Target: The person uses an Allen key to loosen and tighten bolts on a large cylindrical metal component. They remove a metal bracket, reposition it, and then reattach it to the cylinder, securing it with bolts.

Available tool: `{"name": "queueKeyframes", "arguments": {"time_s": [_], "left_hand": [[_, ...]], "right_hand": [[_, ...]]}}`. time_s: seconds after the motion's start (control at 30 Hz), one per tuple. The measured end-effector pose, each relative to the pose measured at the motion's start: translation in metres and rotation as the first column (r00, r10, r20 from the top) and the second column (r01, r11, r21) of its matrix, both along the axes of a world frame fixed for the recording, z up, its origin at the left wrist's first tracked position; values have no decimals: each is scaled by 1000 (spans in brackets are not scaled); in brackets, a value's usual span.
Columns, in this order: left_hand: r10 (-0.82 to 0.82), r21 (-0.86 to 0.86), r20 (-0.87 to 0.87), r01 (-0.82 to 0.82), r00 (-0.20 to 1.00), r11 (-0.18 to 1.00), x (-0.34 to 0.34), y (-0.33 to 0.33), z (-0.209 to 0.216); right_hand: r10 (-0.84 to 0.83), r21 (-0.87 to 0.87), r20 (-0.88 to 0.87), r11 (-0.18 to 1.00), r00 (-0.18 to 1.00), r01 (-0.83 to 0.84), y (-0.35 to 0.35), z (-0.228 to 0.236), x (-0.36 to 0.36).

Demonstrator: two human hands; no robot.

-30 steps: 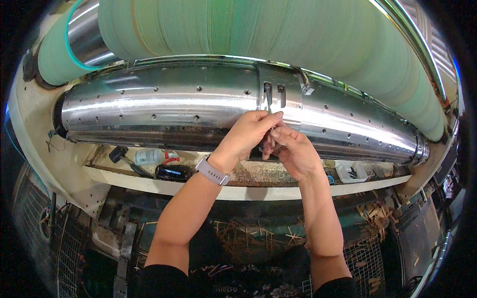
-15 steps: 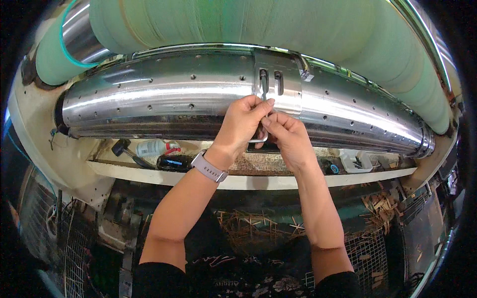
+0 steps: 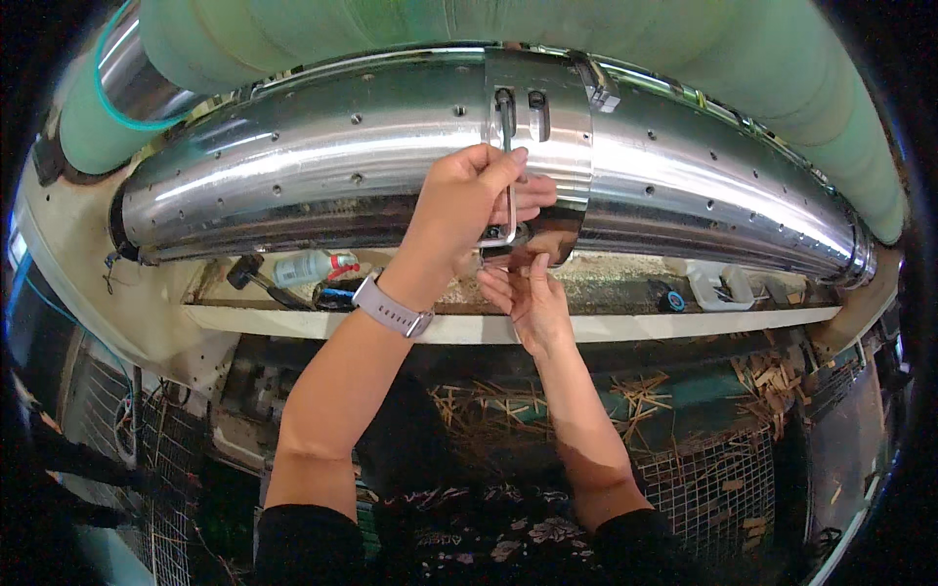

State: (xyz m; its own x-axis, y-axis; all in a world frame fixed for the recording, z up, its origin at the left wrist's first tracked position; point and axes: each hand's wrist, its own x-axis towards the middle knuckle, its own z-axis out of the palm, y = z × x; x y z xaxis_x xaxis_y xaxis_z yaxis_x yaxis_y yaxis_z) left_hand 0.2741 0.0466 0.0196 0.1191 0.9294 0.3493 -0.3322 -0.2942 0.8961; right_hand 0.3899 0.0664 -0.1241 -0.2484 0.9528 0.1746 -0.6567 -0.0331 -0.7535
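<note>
Pale green roller (image 3: pixel 489 21) spans the scene at 12 o'clock, above a long polished steel cylinder (image 3: pixel 322 156) with rows of small holes. Clock positions below are read from the hex key, 12 being the top of the view.

Item under work: an L-shaped hex key (image 3: pixel 511 205), located on a smooth steel band (image 3: pixel 567 166) around the cylinder. Its long arm runs nearly 12 to 6 o'clock, upper end at the left of two slots; its short arm bends toward 8 o'clock. The second slot (image 3: pixel 538 117) lies at 1 o'clock.

Left hand (image 3: pixel 459 195), at 9 o'clock: pinching the long arm between thumb and fingers, with other fingers extended behind it. A pale watch (image 3: pixel 394 308) is worn on that wrist.

Right hand (image 3: pixel 535 305), at 6 o'clock: palm side visible, fingers bent, thumb raised near the lower edge of the band. Whether the fingertips pinch anything cannot be told.

Surroundings: a pale ledge (image 3: pixel 606 327) crosses below the cylinder. A black-headed mallet (image 3: pixel 246 272) and a white bottle (image 3: pixel 303 267) with a red top lie between 8 and 9 o'clock. A white tray (image 3: pixel 725 305) and a blue ring (image 3: pixel 674 301) sit at 4 o'clock; wood slivers (image 3: pixel 645 396) are scattered at 5 o'clock.
</note>
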Motion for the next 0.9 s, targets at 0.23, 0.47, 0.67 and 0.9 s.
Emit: {"name": "queueKeyframes", "arguments": {"time_s": [0.23, 0.47, 0.67, 0.9], "left_hand": [[-52, -31, -172, 48, 984, 998, -6, -2, 4], [-59, -138, -387, 5, 920, 990, 1, 2, 21], [77, -86, -183, -94, 980, 992, 16, -8, 3], [282, -21, -165, -289, 945, 957, 20, -14, -8]], "right_hand": [[-48, 32, -63, 998, 997, 50, 20, -10, -9], [-30, 57, 12, 998, 999, 30, 22, -12, 19], [13, 40, -154, 999, 988, -7, 30, -16, 8], [121, 5, -154, 993, 981, -122, 41, -23, 5]]}}
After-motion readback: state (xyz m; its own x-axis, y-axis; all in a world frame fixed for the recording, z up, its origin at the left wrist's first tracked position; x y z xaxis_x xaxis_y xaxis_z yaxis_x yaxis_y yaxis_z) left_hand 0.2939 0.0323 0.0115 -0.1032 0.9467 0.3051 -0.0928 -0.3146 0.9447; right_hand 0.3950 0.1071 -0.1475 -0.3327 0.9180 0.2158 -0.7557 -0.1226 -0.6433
